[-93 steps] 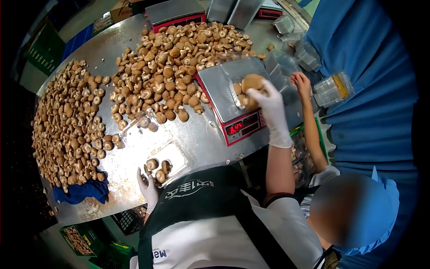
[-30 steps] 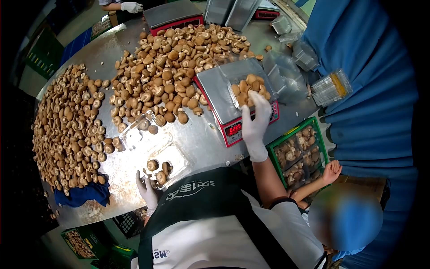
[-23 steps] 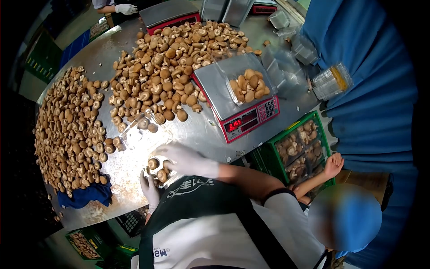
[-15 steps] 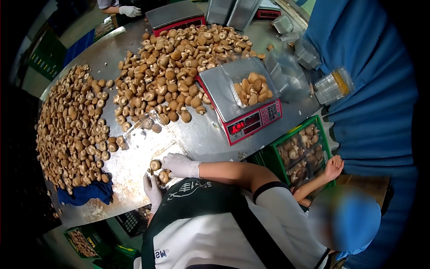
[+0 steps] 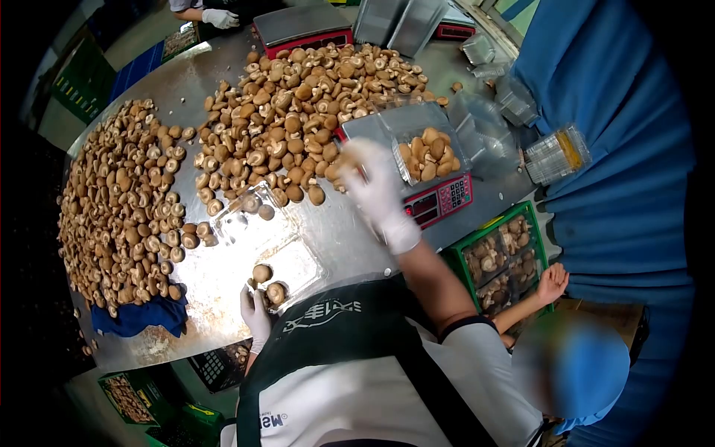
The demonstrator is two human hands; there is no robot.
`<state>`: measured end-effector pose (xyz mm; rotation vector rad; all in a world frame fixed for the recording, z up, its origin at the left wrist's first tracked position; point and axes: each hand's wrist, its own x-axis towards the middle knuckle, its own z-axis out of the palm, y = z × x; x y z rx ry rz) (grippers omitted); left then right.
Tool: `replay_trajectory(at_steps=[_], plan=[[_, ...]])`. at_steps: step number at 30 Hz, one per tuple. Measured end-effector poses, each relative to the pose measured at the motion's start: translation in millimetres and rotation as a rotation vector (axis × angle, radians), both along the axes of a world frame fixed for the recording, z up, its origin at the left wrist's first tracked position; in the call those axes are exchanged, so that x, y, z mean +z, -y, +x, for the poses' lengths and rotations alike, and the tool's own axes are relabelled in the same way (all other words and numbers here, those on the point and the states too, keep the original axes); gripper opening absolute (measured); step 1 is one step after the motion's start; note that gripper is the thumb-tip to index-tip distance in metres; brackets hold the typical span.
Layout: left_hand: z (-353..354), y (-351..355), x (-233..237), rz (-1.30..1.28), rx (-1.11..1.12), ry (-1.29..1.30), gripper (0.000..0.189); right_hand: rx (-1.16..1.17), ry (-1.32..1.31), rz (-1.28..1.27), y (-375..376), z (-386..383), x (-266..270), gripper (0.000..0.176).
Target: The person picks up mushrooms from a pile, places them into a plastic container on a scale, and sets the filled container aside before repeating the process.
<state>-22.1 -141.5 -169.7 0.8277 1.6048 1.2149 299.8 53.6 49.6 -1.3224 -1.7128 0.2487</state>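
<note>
My left hand (image 5: 256, 319), in a white glove, is at the near left corner of a clear tray (image 5: 316, 261), its fingertips apart. Two mushrooms (image 5: 275, 293) lie beside those fingers. My right hand (image 5: 378, 195), also gloved, is motion-blurred over the left edge of a red digital scale (image 5: 459, 192), beside the mushroom heap (image 5: 294, 123). Something brownish shows at its blurred fingertips; whether it holds anything is unclear. On the scale sits a clear tray filled with mushrooms (image 5: 428, 155). Another clear tray (image 5: 229, 225) with a few mushrooms lies farther left.
A second mushroom heap (image 5: 123, 201) covers the left of the table, with a blue cloth (image 5: 141, 319) below. Another scale (image 5: 302, 26) stands at the back. Empty clear trays (image 5: 480, 127) are right. A green crate (image 5: 462, 257) and a co-worker's hand (image 5: 553, 283) are lower right.
My right hand has moved from the near tray up and right to the scale's left side. The near tray's mushrooms are now uncovered. The scale's display is now partly hidden by my hand.
</note>
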Motion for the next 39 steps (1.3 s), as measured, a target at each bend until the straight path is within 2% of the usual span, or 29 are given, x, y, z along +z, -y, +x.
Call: replay_trajectory(at_steps=[1, 3, 7, 10, 13, 15, 17, 19, 23, 24, 27, 32, 39], plan=[[1.8, -0.4, 5.1, -0.02, 0.01, 0.044, 0.036, -0.16, 0.107, 0.059, -10.6, 27.2, -1.6, 0.033], [9.4, -3.8, 22.2, -0.052, 0.035, 0.14, 0.037, -0.347, 0.265, -0.067, -19.1, 68.5, 2.2, 0.043], [11.4, -4.8, 26.1, -0.029, 0.041, 0.137, 0.038, -0.386, 0.485, -0.249, -26.2, 104.8, -18.2, 0.045], [11.4, -4.4, 21.9, 0.001, 0.053, 0.125, 0.037, -0.411, 0.461, -0.079, -23.1, 96.2, -15.1, 0.04], [10.7, -2.3, 25.9, -0.055, 0.083, 0.194, 0.036, -0.201, 0.224, -0.011, -3.0, 55.9, 11.5, 0.036], [20.3, -7.1, 40.6, -0.023, 0.136, 0.253, 0.035, -0.023, 0.013, -0.181, 23.5, 10.8, 10.7, 0.032], [21.8, -11.3, 50.3, -0.008, 0.168, 0.274, 0.034, 0.304, 0.016, -0.315, 52.5, -24.8, 1.0, 0.034], [15.2, -11.6, 53.1, -0.014, 0.181, 0.257, 0.034, 0.57, 0.037, -0.649, 77.9, -57.4, -24.3, 0.036], [-8.9, -8.0, 25.5, 0.021, 0.216, 0.226, 0.035, 0.938, 0.238, -0.882, 116.1, -90.6, -45.9, 0.035], [-6.0, -11.8, 28.7, 0.047, 0.255, 0.275, 0.035, 0.978, 0.24, -0.948, 116.8, -91.8, -44.3, 0.036], [-1.6, -14.1, 43.5, 0.049, 0.279, 0.285, 0.035, 0.887, 0.36, -0.846, 114.3, -89.9, -32.6, 0.036], [-11.2, -8.9, 14.5, 0.06, 0.258, 0.265, 0.034, 0.901, 0.379, -0.839, 119.3, -100.1, -44.5, 0.037], [7.7, -17.7, 54.5, 0.043, 0.312, 0.333, 0.034, 0.908, 0.381, -0.849, 118.6, -108.7, -40.6, 0.037]])
